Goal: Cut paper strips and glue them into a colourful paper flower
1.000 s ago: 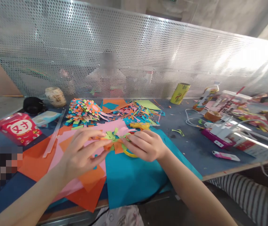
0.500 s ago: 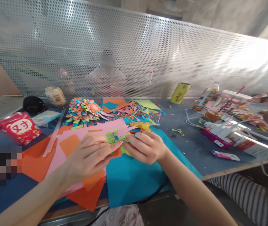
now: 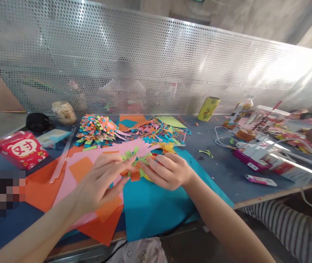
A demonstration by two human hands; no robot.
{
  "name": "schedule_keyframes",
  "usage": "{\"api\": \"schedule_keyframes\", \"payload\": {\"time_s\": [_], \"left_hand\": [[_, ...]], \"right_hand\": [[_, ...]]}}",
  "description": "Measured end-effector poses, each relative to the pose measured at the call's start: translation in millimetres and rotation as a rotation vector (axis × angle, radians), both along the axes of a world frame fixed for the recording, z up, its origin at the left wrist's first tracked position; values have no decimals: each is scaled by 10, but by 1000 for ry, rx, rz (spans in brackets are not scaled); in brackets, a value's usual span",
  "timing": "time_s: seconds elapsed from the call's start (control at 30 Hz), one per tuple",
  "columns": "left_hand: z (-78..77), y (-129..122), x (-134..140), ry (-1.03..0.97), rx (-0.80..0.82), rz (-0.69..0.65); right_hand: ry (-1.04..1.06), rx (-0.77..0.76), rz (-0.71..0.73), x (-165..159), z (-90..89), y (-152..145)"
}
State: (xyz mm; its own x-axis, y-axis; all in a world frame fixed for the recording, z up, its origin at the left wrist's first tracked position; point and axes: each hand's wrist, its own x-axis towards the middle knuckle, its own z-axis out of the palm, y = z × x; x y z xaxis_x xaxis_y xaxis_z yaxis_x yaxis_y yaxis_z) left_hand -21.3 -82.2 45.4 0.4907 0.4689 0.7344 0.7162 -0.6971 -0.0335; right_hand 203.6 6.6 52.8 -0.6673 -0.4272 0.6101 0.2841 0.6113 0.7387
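At the bottom centre of the frame, a pale patterned cloth (image 3: pixel 138 252) is seen below the table (image 3: pixel 227 175). Just above it, the table's edge is overlapped by a blue sheet (image 3: pixel 156 215), with an orange sheet (image 3: pixel 42 186) and a pink sheet (image 3: pixel 64 193) spread to its left. Near the middle of the frame, a small paper flower (image 3: pixel 135 175) (green and orange strips can be made out) is held above the sheets. It is pinched by the curled fingers of the right hand (image 3: pixel 169 171); the left hand (image 3: pixel 105 179) is placed at its left side, index finger stretched over it, and whether anything is gripped there cannot be told. Farther back, a fringed paper bundle (image 3: pixel 97 131) is set left of centre, beside a heap of scraps (image 3: pixel 158 133). A yellow can (image 3: pixel 208 109) is stood at upper right of centre, before a perforated metal screen (image 3: pixel 156 47).
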Motion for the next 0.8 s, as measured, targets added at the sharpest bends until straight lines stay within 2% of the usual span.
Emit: {"api": "schedule_keyframes", "payload": {"time_s": [0.2,0.5,0.63,0.8], "left_hand": [[-28,57,-6,115,153,41],[-25,32,19,208,203,71],[-16,31,61,100,131,28],[46,-12,89,-135,-70,-2]], "right_hand": [[0,30,-44,2,-17,5],[-49,12,-30,-28,-69,-9],[-37,32,-69,-22,-72,-1],[-26,0,-92,-13,-34,13]]}}
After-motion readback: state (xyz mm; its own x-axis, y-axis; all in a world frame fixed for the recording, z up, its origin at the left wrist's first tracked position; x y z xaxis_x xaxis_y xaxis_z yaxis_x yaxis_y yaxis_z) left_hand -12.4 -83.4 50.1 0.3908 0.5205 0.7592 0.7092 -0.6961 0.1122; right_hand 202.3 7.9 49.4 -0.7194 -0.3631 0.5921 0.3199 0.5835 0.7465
